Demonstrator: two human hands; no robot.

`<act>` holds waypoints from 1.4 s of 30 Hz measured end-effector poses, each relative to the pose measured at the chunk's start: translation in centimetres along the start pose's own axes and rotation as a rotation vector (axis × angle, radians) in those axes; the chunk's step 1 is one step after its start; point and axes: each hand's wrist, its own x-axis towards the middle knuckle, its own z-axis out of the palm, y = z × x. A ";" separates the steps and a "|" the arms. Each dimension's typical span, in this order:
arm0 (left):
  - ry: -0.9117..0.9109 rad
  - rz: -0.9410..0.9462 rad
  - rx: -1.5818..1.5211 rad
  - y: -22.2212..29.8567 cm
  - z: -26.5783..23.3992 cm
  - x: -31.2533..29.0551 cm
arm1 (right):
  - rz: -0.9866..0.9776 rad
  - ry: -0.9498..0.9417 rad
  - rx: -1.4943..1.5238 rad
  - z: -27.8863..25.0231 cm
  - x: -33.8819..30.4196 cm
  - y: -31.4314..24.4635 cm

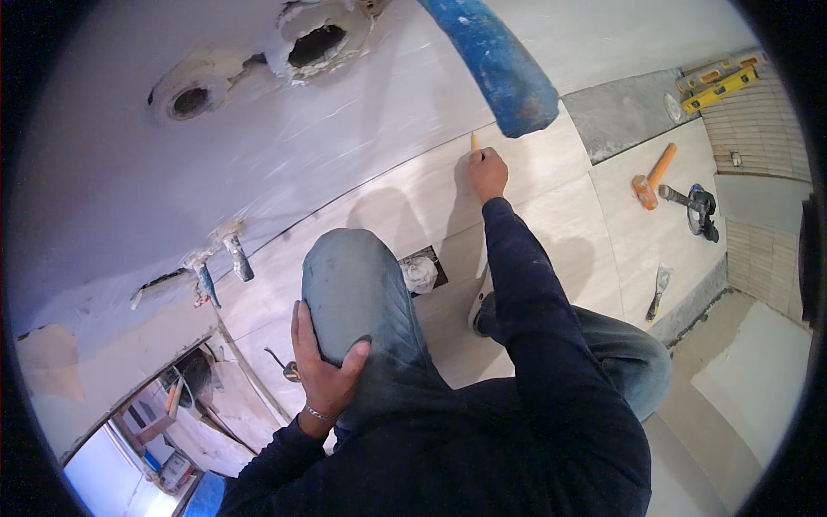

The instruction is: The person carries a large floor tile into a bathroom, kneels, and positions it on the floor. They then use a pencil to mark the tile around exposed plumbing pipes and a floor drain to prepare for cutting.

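Note:
My right hand is closed around a yellow pencil. The pencil points at the seam where the pale floor tiles meet the wall. Just above it, a blue-covered pipe comes down from the wall. My left hand lies with fingers apart on my raised knee and holds nothing. Between my legs, a dark square opening in the tiles is stuffed with crumpled white material.
To the right lie an orange-handled hammer, a black-handled power tool, a scraper and a yellow spirit level. Bare grey floor borders the tiles. Two capped pipe stubs and two round holes mark the wall.

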 end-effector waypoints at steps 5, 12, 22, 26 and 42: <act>-0.017 -0.034 0.017 0.1 0.3 0.0 | 0.034 0.010 -0.088 -1.1 2.2 0.8; -0.043 -0.020 0.018 0.8 0.3 0.5 | -0.072 0.026 -0.153 0.0 5.3 5.1; -0.042 -0.033 0.011 0.8 0.7 0.8 | 0.049 -0.102 -0.039 -0.6 0.3 -0.7; -0.047 -0.025 0.003 0.8 0.6 0.7 | -0.009 -0.002 -0.106 -0.8 2.8 2.6; -0.043 -0.043 -0.006 0.5 -0.2 -0.2 | -0.031 0.007 -0.146 -1.7 5.7 4.5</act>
